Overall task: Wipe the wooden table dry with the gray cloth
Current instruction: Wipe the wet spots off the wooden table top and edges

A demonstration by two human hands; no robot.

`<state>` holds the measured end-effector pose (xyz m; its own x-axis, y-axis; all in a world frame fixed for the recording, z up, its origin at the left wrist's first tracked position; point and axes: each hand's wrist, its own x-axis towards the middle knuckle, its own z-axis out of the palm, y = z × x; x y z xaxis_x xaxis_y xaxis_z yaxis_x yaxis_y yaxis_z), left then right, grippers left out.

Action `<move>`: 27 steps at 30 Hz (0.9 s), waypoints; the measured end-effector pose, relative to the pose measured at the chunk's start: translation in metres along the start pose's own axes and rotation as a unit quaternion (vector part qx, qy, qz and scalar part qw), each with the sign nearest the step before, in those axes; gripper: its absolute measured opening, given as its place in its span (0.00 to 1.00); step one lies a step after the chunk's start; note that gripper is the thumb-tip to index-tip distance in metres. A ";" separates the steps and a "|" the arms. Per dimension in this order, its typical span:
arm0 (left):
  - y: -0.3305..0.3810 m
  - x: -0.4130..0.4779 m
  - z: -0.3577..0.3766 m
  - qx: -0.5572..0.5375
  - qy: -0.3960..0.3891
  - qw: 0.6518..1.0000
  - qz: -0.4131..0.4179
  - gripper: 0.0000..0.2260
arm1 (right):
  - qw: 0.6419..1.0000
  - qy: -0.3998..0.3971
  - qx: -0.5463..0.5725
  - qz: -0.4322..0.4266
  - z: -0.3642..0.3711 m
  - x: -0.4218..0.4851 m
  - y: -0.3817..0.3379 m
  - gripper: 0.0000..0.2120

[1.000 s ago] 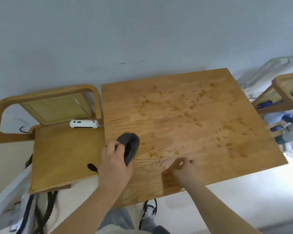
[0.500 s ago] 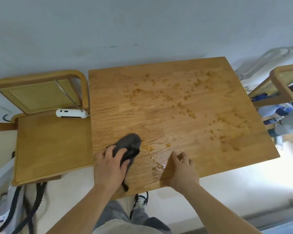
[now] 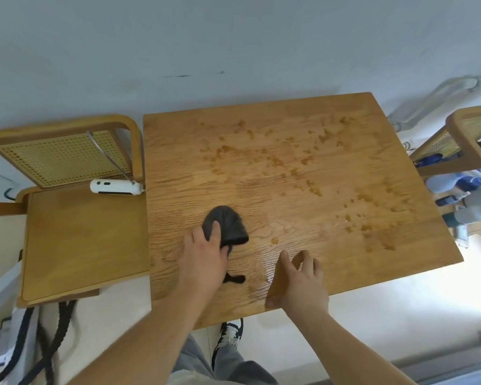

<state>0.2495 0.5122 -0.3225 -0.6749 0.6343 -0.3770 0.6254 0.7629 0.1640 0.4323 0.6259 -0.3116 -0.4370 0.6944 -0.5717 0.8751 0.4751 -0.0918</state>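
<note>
The wooden table (image 3: 261, 151) stands against the wall, with wet spots scattered over its far and right parts. A dark gray cloth (image 3: 228, 224) lies bunched on the near left part of the top. My left hand (image 3: 203, 257) presses on the cloth and grips it, and a loose end of the cloth sticks out near my wrist. My right hand (image 3: 300, 284) rests on the near edge of the table, fingers bent and apart, holding nothing. A wet sheen shows on the wood between my hands.
A wooden chair (image 3: 75, 234) with a cane back stands left of the table, a white device (image 3: 114, 187) lying on its seat by the table edge. Another cane chair (image 3: 467, 140) with blue and grey items stands at the right. My shoe (image 3: 229, 337) shows below the table.
My left hand has pushed the cloth to the right and farther onto the table. My right hand stays at the near edge, its fingers now more spread. The small puddle between the hands has shrunk.
</note>
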 end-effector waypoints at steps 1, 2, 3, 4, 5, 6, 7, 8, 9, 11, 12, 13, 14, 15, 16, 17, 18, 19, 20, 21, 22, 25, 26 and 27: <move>0.014 -0.012 0.006 -0.018 -0.006 1.000 -0.002 0.30 | 1.000 0.006 0.001 -0.001 0.000 -0.001 0.000 0.56; 0.026 -0.027 0.011 -0.020 -0.025 0.999 0.026 0.30 | 1.000 0.012 -0.003 -0.005 -0.001 -0.001 0.000 0.55; 0.034 -0.042 0.016 -0.007 -0.053 0.995 0.083 0.30 | 1.000 0.019 -0.010 -0.011 -0.002 -0.002 0.000 0.54; 0.035 -0.053 0.019 0.020 -0.075 0.986 0.150 0.29 | 0.999 0.023 -0.018 -0.019 -0.003 -0.002 0.000 0.54; 0.030 -0.056 0.021 0.045 -0.085 0.973 0.209 0.29 | 0.999 0.024 -0.023 -0.025 -0.004 -0.002 0.000 0.55; 0.021 -0.049 0.021 0.063 -0.082 0.964 0.243 0.28 | 0.999 0.023 -0.024 -0.027 -0.005 -0.002 0.000 0.55; 0.009 -0.038 0.021 0.074 -0.073 0.964 0.244 0.28 | 0.999 0.022 -0.021 -0.024 -0.005 -0.001 -0.001 0.55; 0.000 -0.026 0.019 0.072 -0.063 0.972 0.216 0.28 | 0.999 0.020 -0.019 -0.020 -0.006 0.000 -0.002 0.55; -0.008 -0.016 0.018 0.055 -0.046 0.984 0.163 0.28 | 1.000 0.016 -0.021 -0.017 -0.008 0.000 -0.003 0.54; -0.007 -0.012 0.015 0.019 -0.008 0.999 0.042 0.28 | 0.999 0.007 -0.030 -0.013 -0.009 0.000 -0.003 0.54; 0.002 -0.019 0.017 0.002 -0.002 1.000 0.009 0.28 | 0.999 0.003 -0.036 -0.010 -0.007 -0.001 -0.003 0.55; 0.012 -0.030 0.020 -0.015 -0.011 1.000 0.004 0.28 | 0.999 0.001 -0.040 -0.007 -0.006 -0.001 -0.003 0.54; 0.022 -0.043 0.022 -0.021 -0.033 0.999 0.026 0.28 | 0.999 0.002 -0.043 -0.008 -0.006 -0.002 -0.003 0.54; 0.029 -0.057 0.023 -0.017 -0.063 0.995 0.077 0.28 | 0.999 0.009 -0.049 -0.011 -0.004 -0.001 -0.004 0.52; 0.029 -0.068 0.024 0.003 -0.089 0.986 0.141 0.28 | 0.998 0.017 -0.055 -0.016 -0.003 -0.001 -0.005 0.49; 0.025 -0.070 0.023 0.030 -0.103 0.974 0.197 0.27 | 0.998 0.020 -0.060 -0.018 -0.003 0.000 -0.006 0.47; 0.015 -0.064 0.021 0.050 -0.098 0.966 0.232 0.27 | 0.998 0.018 -0.064 -0.016 -0.003 0.002 -0.008 0.48; 0.003 -0.053 0.019 0.060 -0.086 0.967 0.230 0.26 | 0.998 0.012 -0.067 -0.012 -0.004 0.003 -0.009 0.50; -0.010 -0.041 0.017 0.054 -0.071 0.976 0.198 0.26 | 0.998 0.002 -0.068 -0.006 -0.005 0.005 -0.010 0.53; -0.022 -0.031 0.016 0.033 -0.049 0.988 0.141 0.27 | 0.998 -0.004 -0.069 -0.002 -0.005 0.006 -0.011 0.55; -0.031 -0.024 0.016 0.010 -0.020 0.997 0.072 0.27 | 0.997 -0.009 -0.071 0.000 -0.005 0.007 -0.011 0.56; -0.023 -0.038 0.023 -0.028 0.007 0.998 -0.049 0.29 | 0.997 -0.014 -0.070 -0.002 -0.002 0.006 -0.010 0.57; -0.014 -0.051 0.026 -0.037 -0.012 0.998 -0.039 0.29 | 0.997 -0.015 -0.071 -0.003 -0.003 0.006 -0.010 0.57; -0.007 -0.065 0.026 -0.035 -0.038 0.999 -0.002 0.29 | 0.997 -0.016 -0.073 -0.003 -0.003 0.006 -0.011 0.56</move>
<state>0.2992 0.4627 -0.3227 -0.6446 0.6215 -0.4452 0.5912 0.7745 0.2251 0.4192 0.6268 -0.3114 -0.4330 0.6752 -0.5972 0.8318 0.5546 0.0240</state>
